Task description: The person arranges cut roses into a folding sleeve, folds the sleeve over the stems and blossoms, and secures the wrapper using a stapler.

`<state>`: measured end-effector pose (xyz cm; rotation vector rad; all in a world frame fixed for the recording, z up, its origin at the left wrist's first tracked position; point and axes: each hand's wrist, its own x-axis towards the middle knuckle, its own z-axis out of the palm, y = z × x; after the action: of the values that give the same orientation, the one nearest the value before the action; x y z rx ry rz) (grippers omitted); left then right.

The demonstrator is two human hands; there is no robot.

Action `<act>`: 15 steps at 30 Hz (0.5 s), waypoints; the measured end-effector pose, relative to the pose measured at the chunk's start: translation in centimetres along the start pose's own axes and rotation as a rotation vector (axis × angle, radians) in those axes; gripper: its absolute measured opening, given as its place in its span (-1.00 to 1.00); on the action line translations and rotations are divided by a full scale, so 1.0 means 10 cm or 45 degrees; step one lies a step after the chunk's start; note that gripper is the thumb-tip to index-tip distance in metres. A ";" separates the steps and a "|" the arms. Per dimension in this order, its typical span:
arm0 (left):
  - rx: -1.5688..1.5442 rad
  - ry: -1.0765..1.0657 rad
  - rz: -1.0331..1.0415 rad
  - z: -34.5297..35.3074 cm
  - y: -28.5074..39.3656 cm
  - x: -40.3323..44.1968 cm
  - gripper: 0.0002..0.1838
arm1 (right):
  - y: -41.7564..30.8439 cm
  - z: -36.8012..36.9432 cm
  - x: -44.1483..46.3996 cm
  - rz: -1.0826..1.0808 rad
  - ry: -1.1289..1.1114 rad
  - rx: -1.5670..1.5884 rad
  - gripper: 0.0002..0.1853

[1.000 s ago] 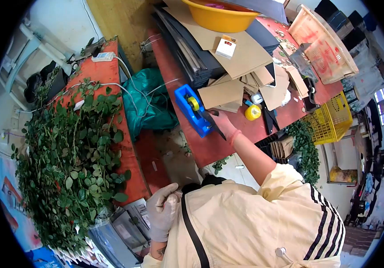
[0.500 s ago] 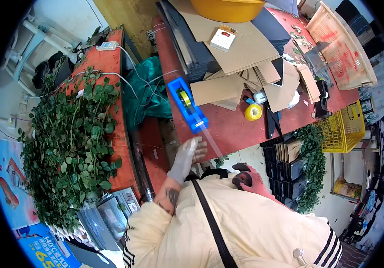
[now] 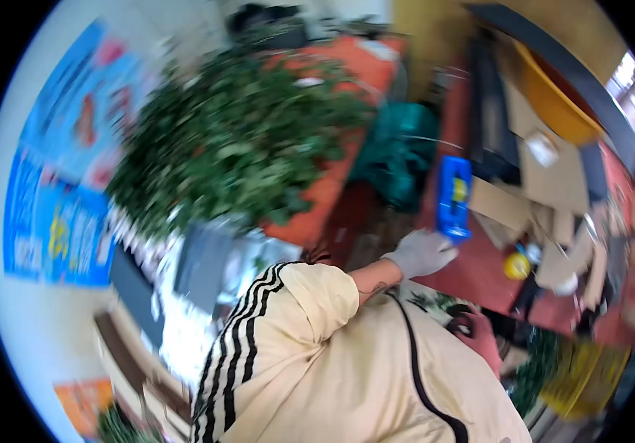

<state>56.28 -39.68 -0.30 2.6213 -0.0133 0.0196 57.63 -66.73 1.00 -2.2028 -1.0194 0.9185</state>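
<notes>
My left hand, in a pale glove, is at the lower end of the blue tape dispenser. Its fingers point right and are blurred, so their grip is unclear. A yellow roll sits inside the dispenser on the red table. Lower right, close to my body, my right hand wears a pinkish-red glove with dark fingertips. Its fingers are curled, and what they hold, if anything, cannot be made out. A yellow spool lies on the table right of the dispenser.
Leafy stems cover a second red table at the left. Between the tables hangs a green bag. Cardboard sheets, an orange basin and a small white box are at the upper right. A yellow crate stands lower right.
The view has swung left, shifting the tables rightward in frame. My right hand has left the dispenser and drawn back to my body, while my left hand has come up to the dispenser.
</notes>
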 end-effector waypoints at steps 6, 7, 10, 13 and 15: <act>-0.363 0.742 -0.301 -1.93 -0.43 -1.71 -0.69 | -1.11 -0.04 0.81 -0.355 0.002 0.245 -0.44; -0.282 0.860 -0.456 -2.09 -0.51 -2.06 -0.68 | -1.46 0.01 0.99 -0.489 -0.076 0.283 -0.44; -0.488 1.207 -0.747 -2.41 -0.94 -2.99 -0.60 | -2.54 0.43 1.52 -0.821 -0.286 0.215 -0.56; -0.633 1.221 -0.969 -2.50 -1.55 -3.66 -0.58 | -3.39 0.91 1.95 -1.000 -0.470 0.136 -0.72; -0.904 1.102 -1.108 -2.61 -1.94 -3.86 -0.57 | -3.72 1.15 2.11 -0.681 -0.644 0.355 -0.76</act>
<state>17.61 -9.67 12.03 1.5587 1.1587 0.6854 42.84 -26.53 12.40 -1.3838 -1.5045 1.2842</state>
